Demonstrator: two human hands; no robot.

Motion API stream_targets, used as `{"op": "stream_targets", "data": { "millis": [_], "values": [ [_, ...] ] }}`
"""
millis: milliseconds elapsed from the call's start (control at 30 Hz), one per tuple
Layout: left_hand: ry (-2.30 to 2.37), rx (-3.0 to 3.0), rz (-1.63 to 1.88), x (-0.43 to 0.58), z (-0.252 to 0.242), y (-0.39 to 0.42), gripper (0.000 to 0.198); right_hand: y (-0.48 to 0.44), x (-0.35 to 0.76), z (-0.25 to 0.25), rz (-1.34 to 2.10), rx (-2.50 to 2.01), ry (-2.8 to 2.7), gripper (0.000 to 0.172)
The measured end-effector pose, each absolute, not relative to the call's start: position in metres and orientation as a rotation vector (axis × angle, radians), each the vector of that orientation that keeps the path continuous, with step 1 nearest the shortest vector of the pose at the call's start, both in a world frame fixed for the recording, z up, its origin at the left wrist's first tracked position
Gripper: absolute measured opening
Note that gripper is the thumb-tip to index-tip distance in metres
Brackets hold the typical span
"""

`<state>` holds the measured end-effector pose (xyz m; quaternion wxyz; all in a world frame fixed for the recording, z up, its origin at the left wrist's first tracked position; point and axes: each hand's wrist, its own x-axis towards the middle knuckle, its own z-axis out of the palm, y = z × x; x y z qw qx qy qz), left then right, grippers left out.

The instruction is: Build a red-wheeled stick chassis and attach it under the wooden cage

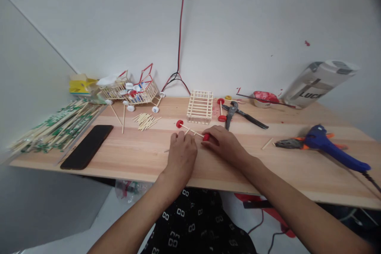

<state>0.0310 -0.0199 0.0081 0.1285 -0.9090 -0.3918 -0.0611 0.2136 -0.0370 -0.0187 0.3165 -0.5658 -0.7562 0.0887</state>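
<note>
- Head view: pale wooden stick point(193, 131) with red round caps point(179, 124) at both ends is on the near side of the pale slatted wooden basket point(200, 107).
- Right hand point(222, 143) seems to pinch the right cap; left hand point(182, 152) is curled beside the stick, its grip I cannot tell.
- Step, I judge, is fitting this axle; next move calls for keeping it straight.

Stick-end red caps point(222, 118): 4 are being counted
Pliers point(229, 114): 2 are being counted
Glue gun point(317, 139): 1 is being counted
Phone point(87, 147): 1 is being counted
</note>
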Motion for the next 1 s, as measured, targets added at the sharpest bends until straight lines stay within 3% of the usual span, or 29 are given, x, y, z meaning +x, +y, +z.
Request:
{"op": "stream_targets", "data": {
  "millis": [1000],
  "values": [
    [-1.134,-2.646,-0.188,0.0307,0.0086,-0.0205,0.02,-0.0371,0.2133,-0.0173,0.231,-1.485,-1.988,0.013]
  ]
}}
